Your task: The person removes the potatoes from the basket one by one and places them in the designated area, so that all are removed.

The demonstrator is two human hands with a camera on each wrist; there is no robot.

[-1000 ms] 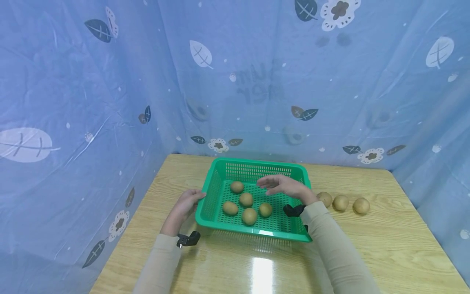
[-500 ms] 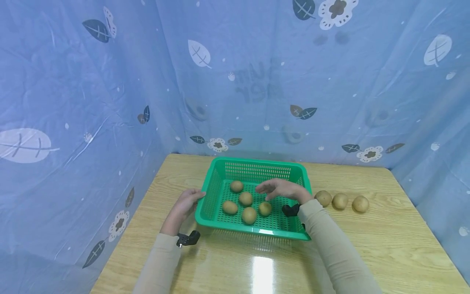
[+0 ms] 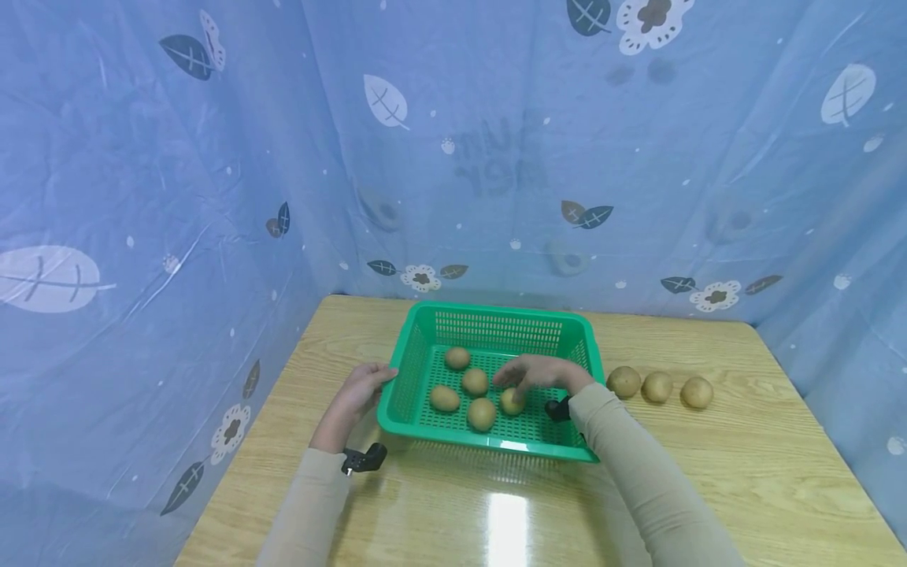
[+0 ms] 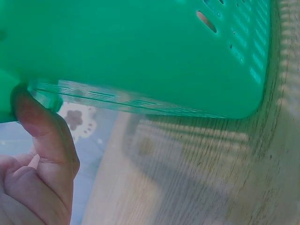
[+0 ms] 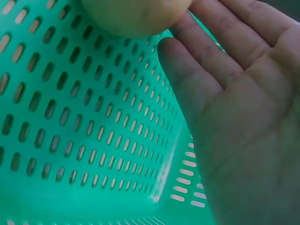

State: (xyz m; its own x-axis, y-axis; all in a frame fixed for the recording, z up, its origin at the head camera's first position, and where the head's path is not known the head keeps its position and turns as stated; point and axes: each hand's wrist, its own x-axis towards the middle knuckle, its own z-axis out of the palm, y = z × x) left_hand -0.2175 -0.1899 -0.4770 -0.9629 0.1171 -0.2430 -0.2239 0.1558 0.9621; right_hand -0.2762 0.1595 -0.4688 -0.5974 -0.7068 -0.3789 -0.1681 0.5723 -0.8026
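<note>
A green plastic basket (image 3: 489, 452) with slotted walls stands on the table, several round brown potatoes lying in it. My left hand (image 3: 363, 389) grips the basket's left rim; in the left wrist view its thumb (image 4: 40, 117) is bent at the rim. Inside the basket my right hand (image 3: 542, 372) reaches down over the rightmost potato (image 3: 512, 403). The right wrist view has the fingers stretched beside that potato (image 5: 138, 16), with the thumb tip just short of it. Whether the fingertips touch it I cannot tell. Other potatoes (image 3: 482, 414) lie left of this hand.
Three more potatoes (image 3: 657, 387) sit in a row on the wooden table (image 3: 737, 472), right of the basket. A blue patterned curtain (image 3: 453, 157) hangs behind the table and along both sides. Each wrist carries a small black camera mount (image 3: 364, 458).
My right hand has lowered into the basket, down to the rightmost potato. The left hand stays on the rim, and the potatoes lie where they were.
</note>
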